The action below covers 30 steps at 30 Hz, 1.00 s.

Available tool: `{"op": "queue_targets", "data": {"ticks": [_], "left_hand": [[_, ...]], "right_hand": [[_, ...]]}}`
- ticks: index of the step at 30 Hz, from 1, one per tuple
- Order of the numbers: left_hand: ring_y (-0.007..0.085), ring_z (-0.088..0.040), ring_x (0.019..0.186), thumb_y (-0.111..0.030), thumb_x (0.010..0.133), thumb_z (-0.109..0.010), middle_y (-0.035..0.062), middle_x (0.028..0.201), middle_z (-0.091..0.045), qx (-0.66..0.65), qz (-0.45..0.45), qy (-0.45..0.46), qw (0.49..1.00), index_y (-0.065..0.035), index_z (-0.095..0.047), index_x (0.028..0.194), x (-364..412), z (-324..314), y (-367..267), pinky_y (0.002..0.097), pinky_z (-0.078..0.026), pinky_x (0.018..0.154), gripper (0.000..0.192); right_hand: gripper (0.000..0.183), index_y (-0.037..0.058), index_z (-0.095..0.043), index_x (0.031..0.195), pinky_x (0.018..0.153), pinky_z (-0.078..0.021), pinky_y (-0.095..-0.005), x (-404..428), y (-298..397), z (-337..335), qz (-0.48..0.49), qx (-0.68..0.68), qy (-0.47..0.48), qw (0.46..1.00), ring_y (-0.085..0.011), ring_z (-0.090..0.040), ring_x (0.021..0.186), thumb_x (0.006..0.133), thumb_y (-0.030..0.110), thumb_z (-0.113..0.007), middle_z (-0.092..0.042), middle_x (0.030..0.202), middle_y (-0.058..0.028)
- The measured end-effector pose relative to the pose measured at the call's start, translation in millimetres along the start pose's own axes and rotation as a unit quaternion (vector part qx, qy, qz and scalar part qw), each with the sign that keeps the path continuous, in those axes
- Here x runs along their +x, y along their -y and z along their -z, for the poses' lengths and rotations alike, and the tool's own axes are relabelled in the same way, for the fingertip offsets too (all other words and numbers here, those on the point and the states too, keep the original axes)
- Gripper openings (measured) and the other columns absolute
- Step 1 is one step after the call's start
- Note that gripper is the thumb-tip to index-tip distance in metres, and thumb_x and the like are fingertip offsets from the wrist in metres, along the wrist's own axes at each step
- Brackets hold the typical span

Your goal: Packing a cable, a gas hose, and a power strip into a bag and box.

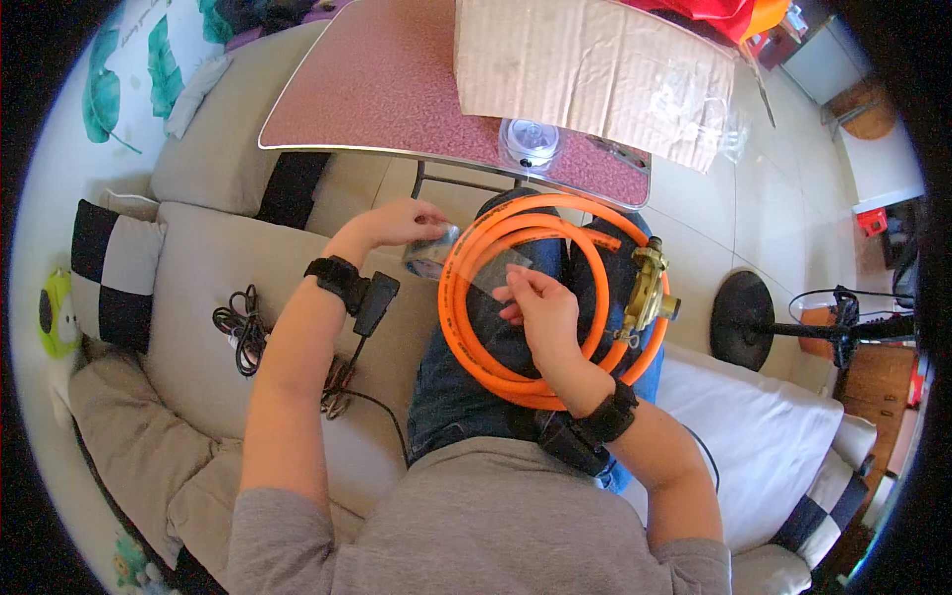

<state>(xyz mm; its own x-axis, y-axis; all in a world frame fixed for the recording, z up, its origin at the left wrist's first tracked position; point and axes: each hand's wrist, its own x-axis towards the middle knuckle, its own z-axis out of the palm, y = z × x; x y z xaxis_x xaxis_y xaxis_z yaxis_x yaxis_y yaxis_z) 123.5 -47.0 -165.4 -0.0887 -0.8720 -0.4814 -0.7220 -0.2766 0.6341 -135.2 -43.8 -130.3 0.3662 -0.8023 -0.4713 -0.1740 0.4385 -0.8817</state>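
A coiled orange gas hose [462,327] lies across my jeans-clad lap, with a brass-coloured gas regulator [645,288] attached at its right side. My left hand [407,223] grips a roll of clear adhesive tape [429,260] at the coil's upper left. Between my hands a strip of clear tape [487,271] stretches over the hose. The strip's free end is pinched by the fingers of my right hand [541,305], above the middle of the coil. Both wrists wear black straps with small devices.
Ahead stands a red-topped folding table [387,82], bearing a cardboard sheet [580,67] and a round clear-lidded item [532,141]. Black cables [245,327] lie on the sofa [201,260] to the left. A black round stand base [742,320] is on the tiled floor at right.
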Motion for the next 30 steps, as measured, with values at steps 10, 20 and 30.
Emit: {"op": "queue_targets", "data": {"ticks": [10,20,30], "left_hand": [[0.0225,-0.06,0.08,-0.033,0.082,-0.053,0.0104,0.086,-0.063,0.025,0.078,-0.219,0.972,-0.0006,-0.059,0.099,-9.4,-5.2,-38.7,0.0331,-0.048,0.073,0.037],[0.0189,-0.059,0.074,-0.065,0.076,-0.047,0.0094,0.087,-0.061,-0.335,0.215,-0.022,0.917,-0.0029,-0.059,0.095,-53.2,-46.4,-56.8,0.0389,-0.048,0.065,0.066],[0.0154,-0.058,0.085,-0.05,0.075,-0.062,0.0055,0.098,-0.06,-0.62,0.159,-0.07,0.765,-0.0048,-0.053,0.107,-42.7,-91.5,-49.4,0.0333,-0.048,0.072,0.056]], "right_hand": [[0.025,-0.0005,-0.06,0.101,0.048,-0.0449,-0.0226,-0.7,-5.7,-0.1,-0.005,0.039,-0.002,0.999,-0.0096,-0.055,0.052,0.086,0.018,-0.053,-0.064,0.073,-0.0072],[0.026,-0.0007,-0.061,0.098,0.047,-0.0437,-0.022,0.2,-5.4,2.1,-0.012,0.038,0.006,0.999,-0.0097,-0.056,0.052,0.086,0.02,-0.053,-0.064,0.073,-0.0068],[0.028,0.0002,-0.058,0.104,0.051,-0.0418,-0.0196,-2.5,0.9,3.0,-0.042,0.063,0.021,0.997,-0.0081,-0.054,0.056,0.087,0.021,-0.052,-0.064,0.078,-0.0059]]}}
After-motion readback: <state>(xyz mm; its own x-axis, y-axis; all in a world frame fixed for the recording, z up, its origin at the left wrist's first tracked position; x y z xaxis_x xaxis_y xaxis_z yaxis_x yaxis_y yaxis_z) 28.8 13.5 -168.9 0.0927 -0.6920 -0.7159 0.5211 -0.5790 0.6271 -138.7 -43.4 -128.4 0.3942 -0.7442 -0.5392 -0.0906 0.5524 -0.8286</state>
